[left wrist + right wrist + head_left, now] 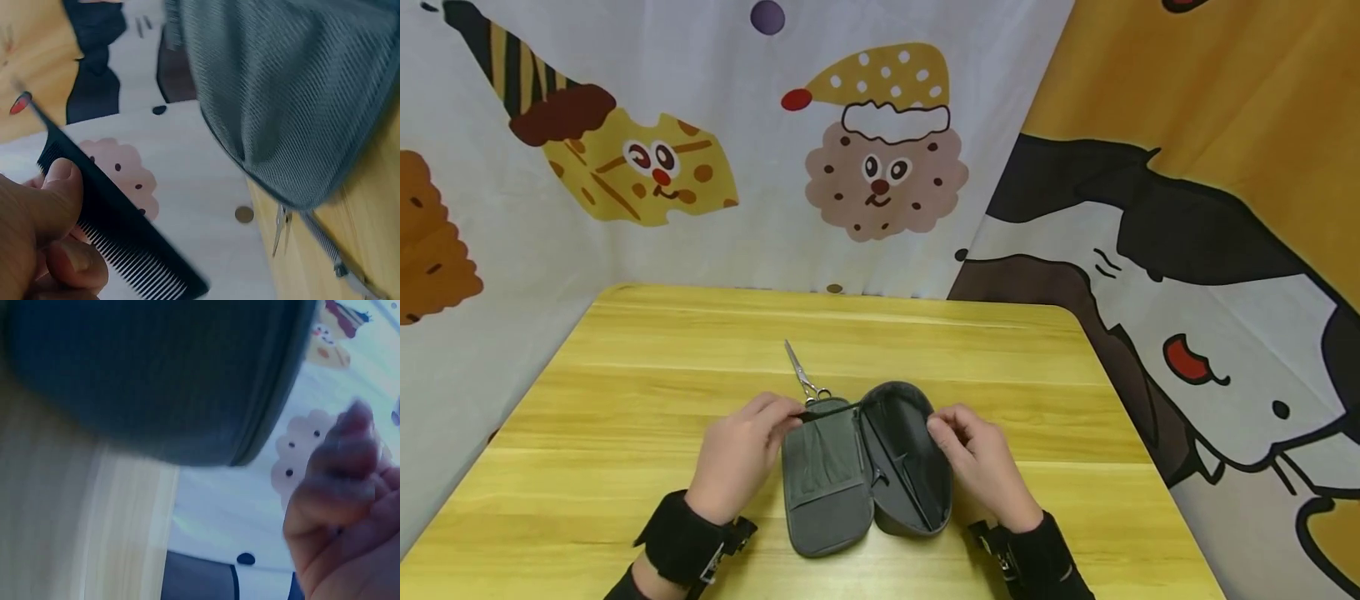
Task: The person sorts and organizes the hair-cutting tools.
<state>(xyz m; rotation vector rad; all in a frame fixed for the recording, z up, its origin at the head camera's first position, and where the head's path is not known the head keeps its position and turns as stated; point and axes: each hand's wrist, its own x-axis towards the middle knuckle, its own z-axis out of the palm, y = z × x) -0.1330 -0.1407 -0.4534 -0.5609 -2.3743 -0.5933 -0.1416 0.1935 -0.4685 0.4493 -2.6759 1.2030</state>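
Note:
An unfolded grey-green case lies on the table between both hands. Its left flap carries a gathered mesh pocket; the deeper right half holds slim dark items whose kind is unclear. Above the flap's far edge, my left hand pinches a black tail comb between thumb and fingers, its thin tail pointing right in the head view. My right hand is beside the case's right rim, fingers loosely bent and holding nothing. In the right wrist view a gap shows between that hand and the case. Silver scissors lie just beyond the flap.
The yellow wood-grain table extends around the case. A white cloth with cartoon prints hangs behind it, and a large cartoon animal print covers the right side. Black bands circle both wrists.

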